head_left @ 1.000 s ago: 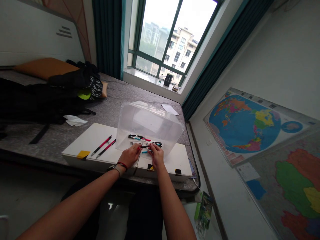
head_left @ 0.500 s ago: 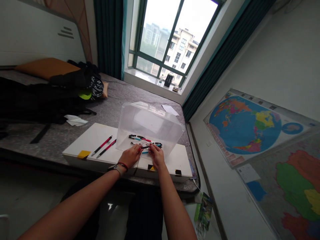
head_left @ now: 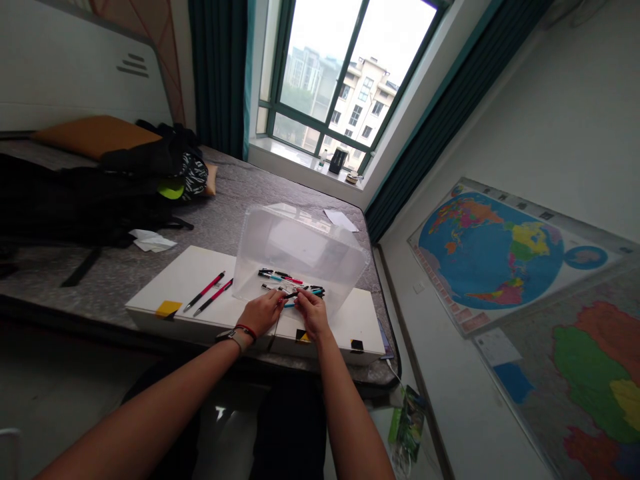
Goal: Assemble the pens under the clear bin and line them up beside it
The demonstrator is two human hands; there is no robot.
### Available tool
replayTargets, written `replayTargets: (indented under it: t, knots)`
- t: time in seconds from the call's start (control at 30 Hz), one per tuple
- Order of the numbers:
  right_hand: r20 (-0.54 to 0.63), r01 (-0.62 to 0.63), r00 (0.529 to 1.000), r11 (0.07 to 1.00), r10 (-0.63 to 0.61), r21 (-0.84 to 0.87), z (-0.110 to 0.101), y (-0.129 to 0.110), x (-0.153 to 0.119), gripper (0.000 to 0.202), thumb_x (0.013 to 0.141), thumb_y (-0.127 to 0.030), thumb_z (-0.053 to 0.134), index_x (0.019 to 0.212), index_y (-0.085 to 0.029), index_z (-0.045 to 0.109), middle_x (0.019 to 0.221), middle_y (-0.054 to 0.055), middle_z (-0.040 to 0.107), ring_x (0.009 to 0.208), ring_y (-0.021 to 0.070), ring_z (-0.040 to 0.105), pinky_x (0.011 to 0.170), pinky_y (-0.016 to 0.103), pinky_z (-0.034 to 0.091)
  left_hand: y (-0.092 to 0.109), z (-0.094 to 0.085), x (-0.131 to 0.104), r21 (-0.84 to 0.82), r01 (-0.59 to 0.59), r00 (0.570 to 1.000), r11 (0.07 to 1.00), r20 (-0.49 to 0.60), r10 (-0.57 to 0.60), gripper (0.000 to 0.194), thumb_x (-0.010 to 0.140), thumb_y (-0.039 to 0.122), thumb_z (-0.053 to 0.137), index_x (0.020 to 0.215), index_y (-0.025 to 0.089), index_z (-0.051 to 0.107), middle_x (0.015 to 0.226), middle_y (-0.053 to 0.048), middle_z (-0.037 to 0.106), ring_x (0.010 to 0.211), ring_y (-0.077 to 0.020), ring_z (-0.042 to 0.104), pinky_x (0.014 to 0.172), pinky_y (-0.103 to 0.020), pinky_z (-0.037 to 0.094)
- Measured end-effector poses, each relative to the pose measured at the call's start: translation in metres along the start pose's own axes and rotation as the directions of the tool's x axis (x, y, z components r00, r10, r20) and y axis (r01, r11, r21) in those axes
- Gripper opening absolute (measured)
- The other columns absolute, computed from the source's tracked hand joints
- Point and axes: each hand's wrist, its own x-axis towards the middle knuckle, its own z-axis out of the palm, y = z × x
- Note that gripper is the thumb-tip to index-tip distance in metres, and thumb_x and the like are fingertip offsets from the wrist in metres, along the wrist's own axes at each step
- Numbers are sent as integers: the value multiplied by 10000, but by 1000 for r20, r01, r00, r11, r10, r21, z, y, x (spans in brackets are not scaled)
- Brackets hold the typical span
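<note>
My left hand (head_left: 263, 311) and my right hand (head_left: 312, 312) meet at the open front of a clear plastic bin (head_left: 300, 250) that lies on its side. Between them is a dark pen (head_left: 290, 295), with the fingers of both hands closed on it. Behind the fingers, several loose pens and pen parts (head_left: 280, 275) in black, red and blue lie inside the bin. Left of my left hand, two red-and-black pens (head_left: 204, 291) rest side by side on the white box (head_left: 165, 283). My fingers partly cover the pen and the pieces behind it.
The white boxes stand at the edge of a grey bed (head_left: 230, 193). A black bag (head_left: 75, 200), an orange cushion (head_left: 97, 133) and a crumpled tissue (head_left: 153, 241) lie to the left. White paper (head_left: 341, 220) lies behind the bin. A wall with maps (head_left: 490, 247) rises at right.
My right fingers have shifted slightly left along the pen, closer to my left hand. The bin and the two red-and-black pens stay in place.
</note>
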Motion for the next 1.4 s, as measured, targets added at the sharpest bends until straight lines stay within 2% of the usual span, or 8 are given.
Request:
replayTargets:
  t: [0.67, 0.93, 1.03, 1.17, 1.23, 1.3, 1.37, 1.4]
  knots:
    - [-23, 16, 1000, 998, -18, -53, 4, -4, -4, 446, 611, -322, 817, 1019, -175, 713, 906, 44, 694, 741, 143, 620, 747, 291, 530, 2, -2, 0, -21, 13, 1000, 1000, 5, -12, 334, 968, 375, 337, 1165, 244, 572, 1043, -67, 650, 848, -184, 632, 646, -263, 444]
    - [3, 2, 1000, 1000, -2, -14, 4, -3, -4, 345, 622, -309, 816, 914, -163, 704, 867, 38, 712, 702, 127, 629, 736, 271, 529, 2, -2, 0, -15, 7, 1000, 1000, 4, -6, 332, 970, 373, 334, 1167, 238, 565, 1057, -71, 649, 870, -184, 633, 662, -254, 449]
    - [-56, -1, 998, 1000, 1, 15, 6, -5, -4, 295, 658, -361, 781, 856, -169, 675, 858, 50, 714, 671, 131, 630, 670, 259, 530, 2, -1, 0, -18, 18, 1000, 1000, -5, -18, 331, 971, 371, 332, 1165, 231, 561, 1068, -71, 649, 877, -183, 633, 679, -257, 455]
    - [-232, -13, 973, 999, 20, 33, 13, -20, 6, 283, 672, -387, 739, 834, -174, 645, 737, 30, 679, 591, 127, 615, 556, 235, 500, 1, 0, 0, -23, 18, 1000, 1000, -13, -18, 335, 972, 377, 329, 1160, 227, 561, 1054, -70, 650, 864, -179, 634, 666, -252, 454]
    - [-299, 20, 954, 999, -31, -42, 17, -35, 16, 276, 688, -381, 712, 847, -169, 635, 699, 19, 661, 563, 120, 600, 541, 231, 487, 0, 0, 0, -26, 18, 1000, 999, -13, -18, 338, 971, 380, 330, 1164, 226, 561, 1043, -74, 651, 856, -179, 635, 657, -249, 454]
    - [-291, 62, 948, 974, -125, -218, 21, -52, 30, 260, 720, -388, 671, 855, -168, 636, 721, 23, 663, 566, 123, 598, 529, 231, 472, 0, -1, 0, -35, 17, 1000, 999, -16, -17, 338, 970, 383, 331, 1163, 226, 561, 1043, -76, 651, 857, -180, 635, 658, -249, 456]
    - [-198, 109, 954, 876, -225, -470, 24, -66, 43, 227, 736, -376, 651, 835, -172, 651, 727, 22, 667, 568, 128, 595, 539, 238, 461, 0, -1, 0, -43, 16, 1000, 999, -20, -16, 334, 970, 382, 332, 1156, 226, 562, 1044, -77, 652, 859, -182, 636, 669, -252, 461]
    - [-120, 130, 960, 782, -253, -610, 26, -71, 49, 191, 729, -351, 659, 810, -178, 666, 721, 18, 669, 581, 129, 594, 570, 244, 461, 0, -1, 0, -46, 15, 1000, 999, -21, -16, 333, 970, 380, 331, 1155, 226, 561, 1046, -77, 652, 859, -182, 636, 675, -255, 462]
